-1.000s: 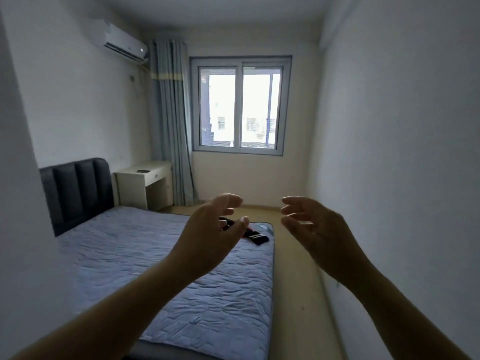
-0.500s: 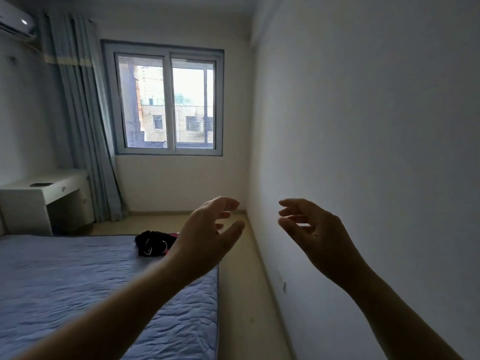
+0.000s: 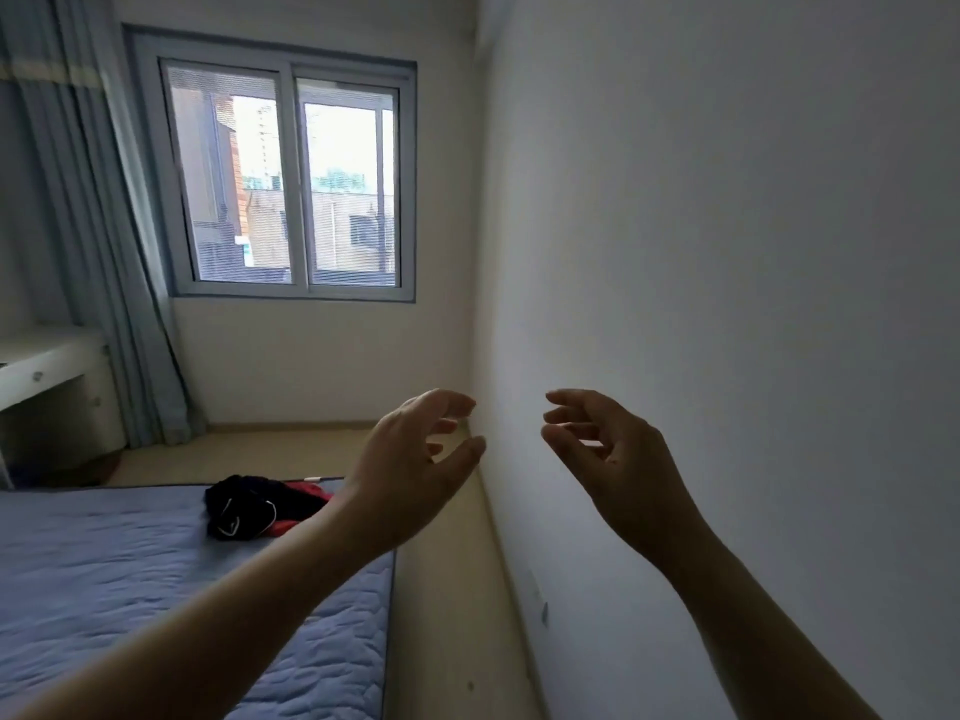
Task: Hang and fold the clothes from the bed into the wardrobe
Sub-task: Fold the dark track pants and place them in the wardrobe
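A small heap of black and red clothes (image 3: 260, 506) lies near the far right corner of the bed (image 3: 104, 574), which has a blue-grey quilted cover. My left hand (image 3: 410, 470) is raised in front of me, just right of the heap, fingers loosely curved and holding nothing. My right hand (image 3: 618, 465) is raised beside it against the white wall, also loosely curved and empty. No wardrobe is in view.
A narrow strip of floor (image 3: 441, 605) runs between the bed and the right wall (image 3: 727, 304). A window (image 3: 291, 184) is straight ahead, a blue curtain (image 3: 93, 226) to its left, and a white desk (image 3: 47, 376) at far left.
The view has swung right and moved closer to the window; the headboard and air conditioner have left the frame. Both hands keep the same raised, empty pose.
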